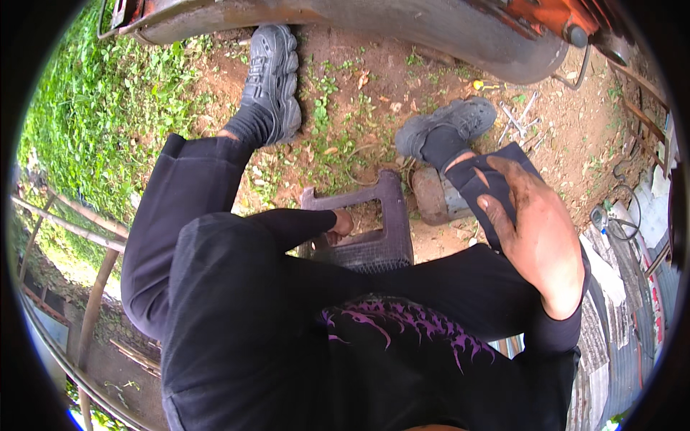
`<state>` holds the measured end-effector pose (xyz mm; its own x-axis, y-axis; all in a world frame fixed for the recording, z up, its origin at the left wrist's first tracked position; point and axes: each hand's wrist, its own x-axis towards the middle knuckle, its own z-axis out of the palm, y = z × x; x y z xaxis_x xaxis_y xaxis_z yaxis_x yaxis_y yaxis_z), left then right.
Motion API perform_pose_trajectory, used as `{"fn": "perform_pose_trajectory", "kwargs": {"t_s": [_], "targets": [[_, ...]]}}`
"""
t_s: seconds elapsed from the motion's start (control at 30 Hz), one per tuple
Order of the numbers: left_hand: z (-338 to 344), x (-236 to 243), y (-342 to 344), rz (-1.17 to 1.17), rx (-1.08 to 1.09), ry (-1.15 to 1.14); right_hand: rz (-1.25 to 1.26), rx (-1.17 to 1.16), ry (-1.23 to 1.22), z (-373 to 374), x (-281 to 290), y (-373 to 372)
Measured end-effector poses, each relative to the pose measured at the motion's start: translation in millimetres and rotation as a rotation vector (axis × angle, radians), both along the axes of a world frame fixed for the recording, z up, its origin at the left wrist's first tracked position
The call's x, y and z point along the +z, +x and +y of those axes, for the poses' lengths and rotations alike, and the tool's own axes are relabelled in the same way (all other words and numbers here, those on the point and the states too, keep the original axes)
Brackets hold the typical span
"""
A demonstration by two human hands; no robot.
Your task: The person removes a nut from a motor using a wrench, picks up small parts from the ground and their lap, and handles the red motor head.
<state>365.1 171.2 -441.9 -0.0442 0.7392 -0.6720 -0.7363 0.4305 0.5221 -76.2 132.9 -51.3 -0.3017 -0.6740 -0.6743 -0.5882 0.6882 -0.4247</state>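
Note:
My right hand (535, 244), smudged with dirt, rests on my bent right leg with its thumb and fingers gripping the dark trouser leg (496, 172) near the shin. Low between my legs, my left hand (339, 221) is beside a dark plastic stool (389, 205), its fingers curled and partly hidden, so what they hold is unclear. My dark clog shoes (267, 79) are on the dirt. A brick-like block (431, 197) lies beside the stool. Several wrenches (519, 122) and a small yellow-handled tool (479, 85) lie on the ground by my right foot.
A worn metal machine body (460, 39) with orange parts spans the top. Corrugated metal sheets (618, 302) and a dark cable (636, 219) lie at the right. A pole railing (93, 309) stands at the left beside grass and weeds (86, 108).

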Motion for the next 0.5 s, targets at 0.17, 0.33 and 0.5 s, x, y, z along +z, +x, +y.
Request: {"fn": "perform_pose_trajectory", "kwargs": {"t_s": [0.17, 0.33, 0.5], "targets": [[-103.5, 67.6, -78.6, 0.430, -0.193, -0.384, -0.042, 0.006, 0.053, 7.4, 8.3, -1.6], [-155.0, 23.4, -142.5, 0.613, -0.082, -0.650, 0.015, 0.030, 0.062, 8.6, 10.5, 1.1], [-172.9, 44.3, -168.7, 0.578, 0.216, -0.572, 0.091, 0.087, 0.056, 11.2, 13.3, 3.7]]}}
